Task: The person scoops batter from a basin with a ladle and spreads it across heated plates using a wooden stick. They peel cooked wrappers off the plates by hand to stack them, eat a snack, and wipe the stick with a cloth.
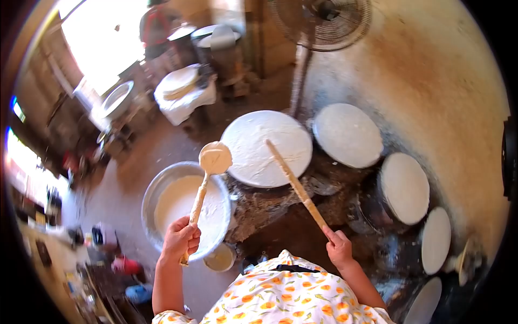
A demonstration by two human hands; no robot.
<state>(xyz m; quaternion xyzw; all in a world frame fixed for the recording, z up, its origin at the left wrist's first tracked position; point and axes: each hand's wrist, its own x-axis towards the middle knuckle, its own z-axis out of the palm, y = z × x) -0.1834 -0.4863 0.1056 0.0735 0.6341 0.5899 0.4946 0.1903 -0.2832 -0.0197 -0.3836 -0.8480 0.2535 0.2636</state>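
My left hand is closed round the handle of a ladle, whose round head stands up between a metal basin of pale batter and a large round white surface. In my right hand is a long wooden stick. The stick slants up to the left, its far tip over the white surface; whether the tip touches it I cannot tell.
Several more round white discs curve along the wall at the right. A standing fan is at the top. Beyond the basin are a cloth-covered stand and a person. A small bowl sits beside the basin.
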